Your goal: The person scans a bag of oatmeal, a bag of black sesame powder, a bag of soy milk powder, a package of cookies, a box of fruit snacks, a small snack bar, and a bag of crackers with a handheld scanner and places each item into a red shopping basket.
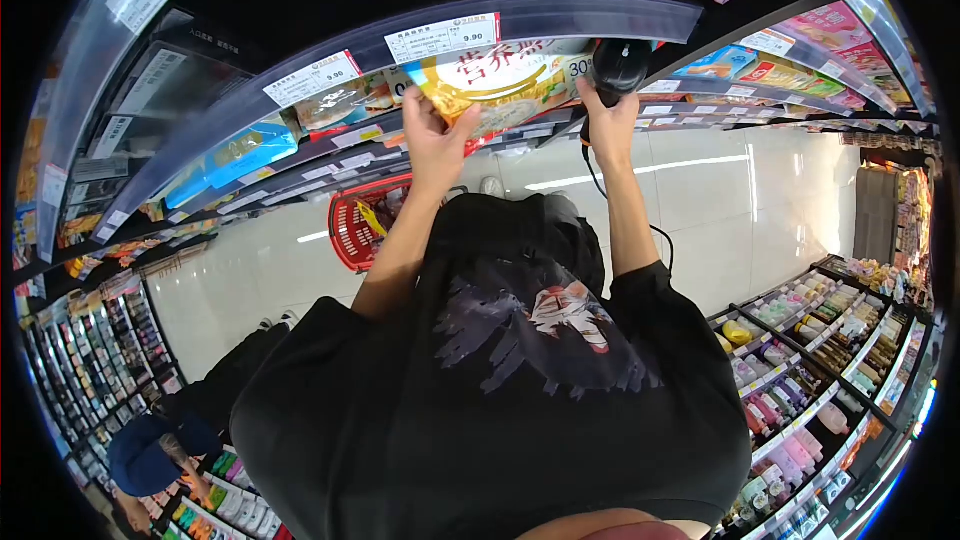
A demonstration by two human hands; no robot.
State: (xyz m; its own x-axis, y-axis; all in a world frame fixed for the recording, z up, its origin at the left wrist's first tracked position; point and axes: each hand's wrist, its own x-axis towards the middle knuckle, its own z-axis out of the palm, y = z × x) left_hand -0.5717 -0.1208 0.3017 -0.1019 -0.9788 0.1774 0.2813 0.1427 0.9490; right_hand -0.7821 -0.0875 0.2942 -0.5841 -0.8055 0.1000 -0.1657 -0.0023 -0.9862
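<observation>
My left hand (437,143) is closed on the lower left corner of a yellow-and-white food packet (500,90), thumb in front. The packet has large red Chinese characters and a picture of food; it is tilted at the front of the shelf, its top edge hidden behind the price-label strip. My right hand (609,122) grips a black handheld scanner (620,67) at the packet's right end, its thumb close to the packet. A black cable (665,240) trails from below that hand.
Price labels (443,38) line the curved shelf edge (560,15) ahead. Below, a red shopping basket (345,230) with packets inside stands on the tiled floor. Bottle shelves (800,410) are behind on the right. Another person (150,455) is at the lower left, beside shelves.
</observation>
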